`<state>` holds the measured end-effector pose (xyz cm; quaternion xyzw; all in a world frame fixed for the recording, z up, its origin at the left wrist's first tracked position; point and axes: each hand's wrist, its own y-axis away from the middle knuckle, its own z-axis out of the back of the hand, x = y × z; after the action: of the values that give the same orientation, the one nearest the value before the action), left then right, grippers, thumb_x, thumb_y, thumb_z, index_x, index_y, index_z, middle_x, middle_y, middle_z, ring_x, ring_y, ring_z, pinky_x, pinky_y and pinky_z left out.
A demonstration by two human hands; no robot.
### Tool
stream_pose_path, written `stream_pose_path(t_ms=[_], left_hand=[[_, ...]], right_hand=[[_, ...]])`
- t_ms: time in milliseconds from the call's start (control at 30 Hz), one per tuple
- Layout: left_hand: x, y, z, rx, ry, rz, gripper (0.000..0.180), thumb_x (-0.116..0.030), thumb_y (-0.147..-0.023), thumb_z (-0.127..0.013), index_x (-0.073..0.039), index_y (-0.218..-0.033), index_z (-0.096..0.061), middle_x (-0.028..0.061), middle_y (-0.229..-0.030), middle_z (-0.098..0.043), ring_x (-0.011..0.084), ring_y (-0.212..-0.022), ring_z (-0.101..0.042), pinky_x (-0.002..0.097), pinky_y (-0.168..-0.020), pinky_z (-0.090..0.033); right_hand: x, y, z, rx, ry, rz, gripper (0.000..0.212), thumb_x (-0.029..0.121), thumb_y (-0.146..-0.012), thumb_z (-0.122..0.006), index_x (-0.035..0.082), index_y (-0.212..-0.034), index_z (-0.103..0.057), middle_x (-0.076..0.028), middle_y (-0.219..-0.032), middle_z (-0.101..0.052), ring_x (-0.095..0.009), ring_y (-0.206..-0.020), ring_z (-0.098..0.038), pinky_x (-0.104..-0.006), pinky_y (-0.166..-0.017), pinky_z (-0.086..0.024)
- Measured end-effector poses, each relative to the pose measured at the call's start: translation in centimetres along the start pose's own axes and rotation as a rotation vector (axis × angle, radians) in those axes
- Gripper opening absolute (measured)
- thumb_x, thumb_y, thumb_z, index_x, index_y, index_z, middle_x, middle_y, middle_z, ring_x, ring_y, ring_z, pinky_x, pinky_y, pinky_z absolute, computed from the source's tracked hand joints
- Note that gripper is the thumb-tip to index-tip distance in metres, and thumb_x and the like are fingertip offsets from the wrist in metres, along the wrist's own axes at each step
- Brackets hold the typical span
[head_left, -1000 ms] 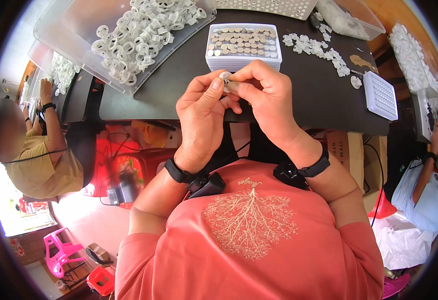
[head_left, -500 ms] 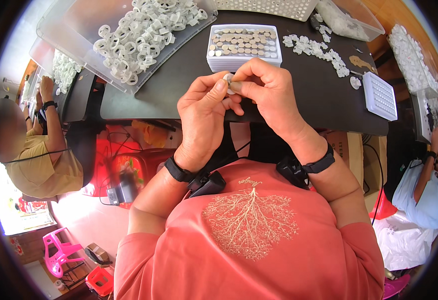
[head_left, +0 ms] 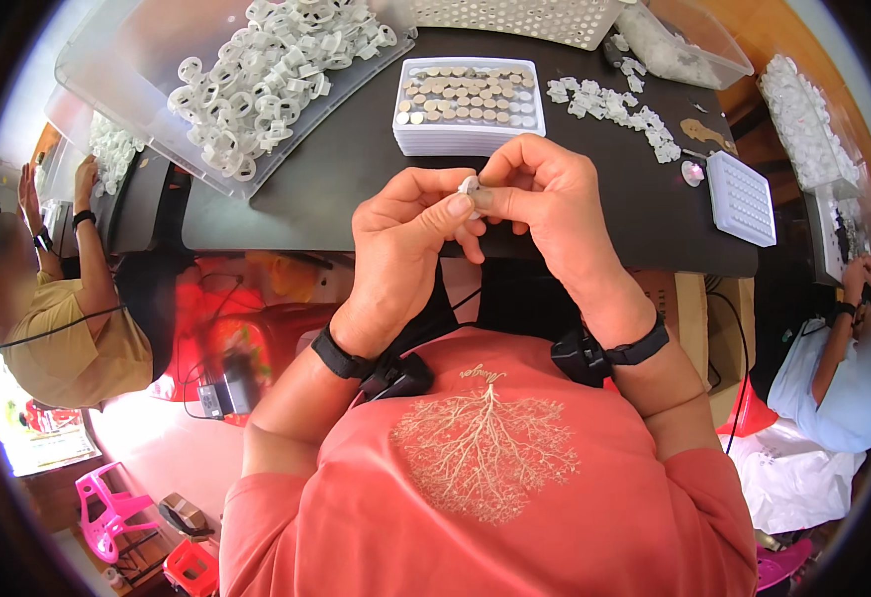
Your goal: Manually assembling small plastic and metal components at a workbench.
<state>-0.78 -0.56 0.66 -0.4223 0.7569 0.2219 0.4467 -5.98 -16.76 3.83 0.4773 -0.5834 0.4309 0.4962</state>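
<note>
A small white plastic part [head_left: 469, 185] is pinched between my two hands, above the near edge of the dark table. My left hand [head_left: 407, 234] grips it between thumb and index finger, the other fingers curled beneath. From the other side, my right hand [head_left: 560, 204] presses thumb and fingertips against it; anything smaller between these fingertips is hidden. Just beyond my hands stands a stack of white trays [head_left: 465, 144], the top one holding rows of round silvery discs [head_left: 460, 95] like button cells.
A clear bin [head_left: 326, 104] of translucent ring-shaped parts stands at the left. Small white pieces [head_left: 614, 107] lie scattered right of the trays, near a white slotted tray [head_left: 742, 199] and a pinkish-lit part [head_left: 692, 173]. Co-workers sit on both sides. A perforated white basket [head_left: 515, 20] stands behind.
My hands have come slightly nearer to me, away from the tray stack, still pinching the part. The loose part at the right now shows a pinkish glow. The left co-worker's hands have moved apart.
</note>
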Motion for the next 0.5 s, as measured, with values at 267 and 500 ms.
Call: stream_pose_path(t_ms=[267, 500], left_hand=[[-0.1, -0.9, 0.3, 0.05, 0.022, 0.102, 0.025, -0.009, -0.095, -0.066, 0.007, -0.114, -0.062, 0.0189, -0.101, -0.07, 0.0203, -0.079, -0.069, 0.0296, -0.06, -0.056], [-0.8, -1.2, 1.3, 0.112, 0.163, 0.178, 0.025, -0.006, -0.095, -0.066, 0.008, -0.115, -0.062, 0.0162, -0.102, -0.069, 0.0212, -0.083, -0.069, 0.0302, -0.06, -0.057]], right_hand=[[1.8, -2.0, 2.3, -0.189, 0.822, 0.685, 0.011, -0.005, -0.08, -0.066, 0.003, -0.087, -0.065, -0.007, -0.075, -0.062, -0.021, -0.063, -0.065, -0.032, -0.055, -0.048], [0.7, -4.9, 2.8, -0.236, 1.334, 0.816, 0.004, 0.008, -0.082, -0.067, 0.011, -0.083, -0.068, -0.005, -0.079, -0.065, -0.027, -0.067, -0.066, -0.0365, -0.054, -0.05]])
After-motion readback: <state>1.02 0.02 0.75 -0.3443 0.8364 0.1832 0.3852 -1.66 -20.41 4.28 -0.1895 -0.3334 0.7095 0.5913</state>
